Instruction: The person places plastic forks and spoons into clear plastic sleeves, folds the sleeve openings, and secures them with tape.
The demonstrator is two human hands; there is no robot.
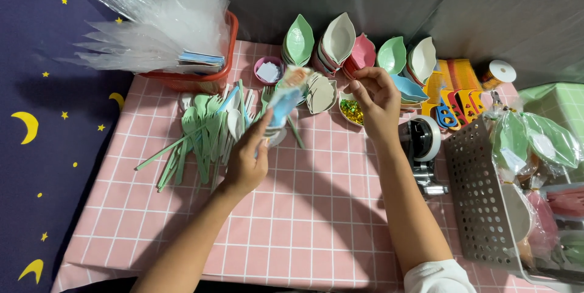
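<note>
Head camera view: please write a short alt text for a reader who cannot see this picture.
Over a pink checked table, the person's left hand holds a clear bag with blue contents, while the right hand reaches toward stacked leaf-shaped dishes. Pale green forks and spoons lie at left; a tape dispenser and a grey perforated basket sit at right.

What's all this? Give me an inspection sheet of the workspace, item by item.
Surface: table under a pink checked cloth.
Job's things: clear packet with a leaf dish and cutlery inside, blurred; stacked leaf dishes standing at the back.
Clutter: green cutlery pile; red basket of clear bags; tape dispenser; combs; grey basket of finished packets.
Grippers: left hand holds the packet; right hand is raised near the dishes, fingers pinched, contents unclear.
Cables: nothing seen.
Surroundings: dark star-and-moon cloth on the left; grey wall behind.
</note>
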